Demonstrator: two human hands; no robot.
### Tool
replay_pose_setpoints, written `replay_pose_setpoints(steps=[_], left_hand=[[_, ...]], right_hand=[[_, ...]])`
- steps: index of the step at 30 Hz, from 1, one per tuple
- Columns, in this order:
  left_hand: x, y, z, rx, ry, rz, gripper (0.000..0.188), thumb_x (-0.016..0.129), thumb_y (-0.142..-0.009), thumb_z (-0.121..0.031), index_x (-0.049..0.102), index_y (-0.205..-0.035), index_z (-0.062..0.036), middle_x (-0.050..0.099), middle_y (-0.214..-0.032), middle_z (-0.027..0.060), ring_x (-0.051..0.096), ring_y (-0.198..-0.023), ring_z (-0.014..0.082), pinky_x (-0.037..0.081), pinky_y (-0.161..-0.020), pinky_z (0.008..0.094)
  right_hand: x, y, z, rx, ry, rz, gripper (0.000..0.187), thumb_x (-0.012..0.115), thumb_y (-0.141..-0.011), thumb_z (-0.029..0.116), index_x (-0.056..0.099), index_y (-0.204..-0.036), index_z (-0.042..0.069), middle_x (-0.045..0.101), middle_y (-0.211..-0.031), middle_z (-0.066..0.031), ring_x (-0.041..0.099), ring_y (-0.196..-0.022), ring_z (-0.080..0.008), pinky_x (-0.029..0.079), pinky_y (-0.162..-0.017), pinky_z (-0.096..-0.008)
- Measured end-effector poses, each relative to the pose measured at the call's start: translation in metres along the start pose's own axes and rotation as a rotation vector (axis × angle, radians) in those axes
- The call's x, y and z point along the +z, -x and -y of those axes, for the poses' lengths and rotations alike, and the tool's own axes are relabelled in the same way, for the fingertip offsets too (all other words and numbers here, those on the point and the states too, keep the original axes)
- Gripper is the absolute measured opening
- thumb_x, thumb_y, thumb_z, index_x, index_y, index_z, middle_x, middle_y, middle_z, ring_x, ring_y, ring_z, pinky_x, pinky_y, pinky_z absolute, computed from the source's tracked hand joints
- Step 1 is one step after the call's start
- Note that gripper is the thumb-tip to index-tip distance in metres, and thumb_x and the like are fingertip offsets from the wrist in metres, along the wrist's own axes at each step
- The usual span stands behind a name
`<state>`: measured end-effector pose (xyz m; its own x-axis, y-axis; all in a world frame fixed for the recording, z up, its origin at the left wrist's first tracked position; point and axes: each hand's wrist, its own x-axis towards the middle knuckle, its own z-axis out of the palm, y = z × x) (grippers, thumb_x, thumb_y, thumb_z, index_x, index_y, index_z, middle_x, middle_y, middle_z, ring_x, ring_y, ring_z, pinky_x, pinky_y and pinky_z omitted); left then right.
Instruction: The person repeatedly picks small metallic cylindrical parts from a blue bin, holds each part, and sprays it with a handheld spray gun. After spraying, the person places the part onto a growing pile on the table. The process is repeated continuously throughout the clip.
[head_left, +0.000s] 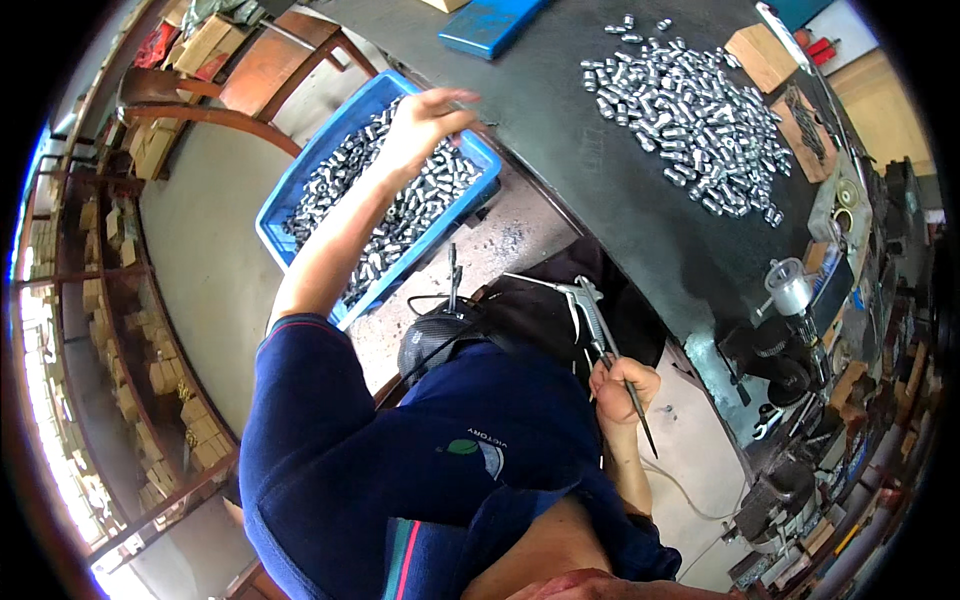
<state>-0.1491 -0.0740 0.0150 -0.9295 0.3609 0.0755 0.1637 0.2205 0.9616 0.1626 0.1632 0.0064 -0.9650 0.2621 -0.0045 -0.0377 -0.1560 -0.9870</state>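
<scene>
Above the near part of a dark table, at the rim of a blue plastic bin [272, 207], is my left hand [425, 128]. Its fingers stretch to the right, with nothing visible in them. Small metal fittings [345, 170] fill the bin, silver and dark mixed. My right hand [626, 390] is closed around the handle of a metal air blow gun [590, 310], whose thin nozzle points left. A slim dark pointed rod [640, 418] also sticks out of that fist, tip down.
A heap of shiny fittings [690, 125] lies on the dark table [560, 130], near a blue lid or tray [490, 25] and a wooden block [760, 57]. Bench tools and a vise [780, 500] crowd the right. A wooden chair [265, 75] stands beyond the bin; shelves [130, 330] line the left.
</scene>
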Motion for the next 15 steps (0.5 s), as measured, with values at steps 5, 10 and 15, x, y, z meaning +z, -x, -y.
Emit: replay_pose_setpoints(steps=[5,10,15], left_hand=[[-0.072,0.065,0.103,-0.021,-0.670,0.176,0.033,0.060,-0.071,-0.010,0.065,-0.104,-0.0063,0.067,-0.074,0.0112,0.064,-0.069,0.0207,0.051,-0.065,0.0331],[-0.091,0.092,0.112,-0.283,-1.025,0.174,0.036,0.059,-0.067,-0.015,0.067,-0.101,-0.0160,0.066,-0.078,0.0110,0.065,-0.075,0.0286,0.053,-0.070,0.0386],[-0.123,0.101,0.104,-0.375,-1.143,0.111,0.033,0.064,-0.068,-0.024,0.068,-0.100,-0.0157,0.066,-0.086,0.0143,0.064,-0.083,0.0303,0.052,-0.075,0.0403]], right_hand=[[0.001,-0.006,-0.006,0.024,-0.031,0.047,0.025,0.051,-0.065,-0.003,0.030,-0.054,0.004,0.033,-0.050,-0.0005,0.034,-0.047,-0.0082,0.030,-0.046,-0.0225],[-0.001,-0.008,-0.006,0.017,0.063,0.057,0.025,0.051,-0.067,-0.002,0.030,-0.054,0.004,0.034,-0.051,-0.0011,0.036,-0.047,-0.0090,0.030,-0.046,-0.0221],[0.002,-0.008,-0.007,0.031,-0.014,0.027,0.029,0.055,-0.068,0.003,0.029,-0.055,0.004,0.036,-0.052,-0.0020,0.037,-0.048,-0.0094,0.030,-0.046,-0.0224]])
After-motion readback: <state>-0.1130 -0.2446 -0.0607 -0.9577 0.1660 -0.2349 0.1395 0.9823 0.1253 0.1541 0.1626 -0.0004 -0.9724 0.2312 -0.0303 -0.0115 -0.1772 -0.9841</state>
